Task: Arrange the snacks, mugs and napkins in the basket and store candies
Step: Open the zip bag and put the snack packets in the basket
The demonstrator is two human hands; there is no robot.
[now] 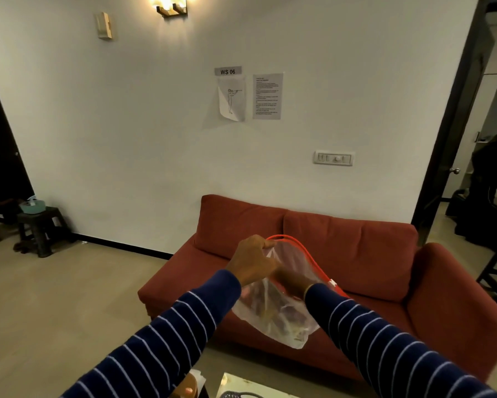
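Note:
I hold a clear plastic zip bag (278,317) with a red-orange seal strip in front of me, above the red sofa. Candies show dimly through its lower part. My left hand (251,259) pinches the bag's top edge at the left end of the strip. My right hand (291,282) is inside the bag's mouth, blurred behind the plastic; I cannot tell whether it holds anything. At the bottom edge of the view a dark mesh basket rim (241,394) and some pale paper (198,379) peek in.
A red two-seat sofa (370,254) stands against the white wall straight ahead. A dark stool (40,225) with a teal bowl is at the far left. A person stands in the doorway (488,173) on the right. A pale tabletop corner (230,382) lies below.

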